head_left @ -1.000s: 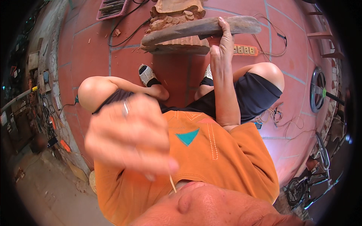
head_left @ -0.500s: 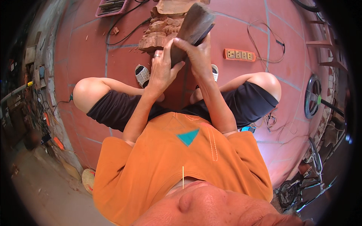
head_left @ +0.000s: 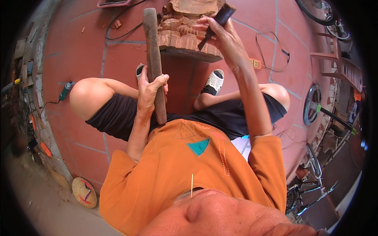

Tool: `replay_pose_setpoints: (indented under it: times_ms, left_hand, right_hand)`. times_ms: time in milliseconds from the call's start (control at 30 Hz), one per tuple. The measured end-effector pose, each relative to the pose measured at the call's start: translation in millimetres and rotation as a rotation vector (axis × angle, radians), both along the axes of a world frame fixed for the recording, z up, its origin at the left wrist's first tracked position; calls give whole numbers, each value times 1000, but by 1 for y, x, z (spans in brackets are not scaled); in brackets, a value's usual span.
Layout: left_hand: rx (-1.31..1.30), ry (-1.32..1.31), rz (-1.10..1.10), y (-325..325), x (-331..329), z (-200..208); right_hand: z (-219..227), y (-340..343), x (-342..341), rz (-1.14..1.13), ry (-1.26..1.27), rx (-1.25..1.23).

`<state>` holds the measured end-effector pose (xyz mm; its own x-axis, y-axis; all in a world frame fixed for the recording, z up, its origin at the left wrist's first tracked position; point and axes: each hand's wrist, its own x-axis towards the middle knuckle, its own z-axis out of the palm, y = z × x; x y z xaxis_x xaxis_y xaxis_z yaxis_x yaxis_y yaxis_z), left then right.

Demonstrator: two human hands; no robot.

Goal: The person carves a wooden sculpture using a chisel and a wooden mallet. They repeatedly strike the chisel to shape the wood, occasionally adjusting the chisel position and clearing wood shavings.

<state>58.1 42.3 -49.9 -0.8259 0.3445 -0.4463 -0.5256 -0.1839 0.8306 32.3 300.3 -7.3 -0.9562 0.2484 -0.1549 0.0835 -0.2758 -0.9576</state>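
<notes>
My left hand (head_left: 151, 87) is wrapped round the lower part of a long wooden mallet (head_left: 152, 43), a worn brown club standing nearly upright in front of my lap. Up and to the right, my right hand (head_left: 229, 41) grips a dark chisel (head_left: 219, 21). Its narrow end points down and left, and some fingers of that hand are stretched out. Just beyond both hands stands a carved block of reddish wood (head_left: 189, 41) with layered relief. The chisel is over the block's right side in this view; whether they touch I cannot tell.
Red floor tiles carry wood chips (head_left: 117, 24) and a black cable (head_left: 128, 39). An orange power strip (head_left: 256, 63) lies partly behind my right forearm. At the right are a plastic chair (head_left: 334, 59) and a wheel-like ring (head_left: 312, 105); a green power tool (head_left: 65, 90) is left of my knee.
My hands have moved apart. The mallet has swung upright in my left hand, to the left, while my right hand has gone up and right with the chisel. The view has shifted slightly.
</notes>
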Motion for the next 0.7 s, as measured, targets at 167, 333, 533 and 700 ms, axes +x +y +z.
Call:
replay_pose_setpoints:
  times_ms: [167, 333, 533, 700]
  left_hand:
    - [29, -26, -50, 4, 10, -7]
    - [-58, -25, -33, 5, 7, -8]
    - [-142, 22, -11, 2, 1, -15]
    - [-166, 64, -14, 7, -1, -12]
  right_hand:
    - [-22, 19, -47, 308, 139, 259]
    - [-69, 24, -53, 351, 6, 321]
    - [-73, 18, -67, 497, 109, 654]
    - [-48, -2, -68, 434, 93, 929]
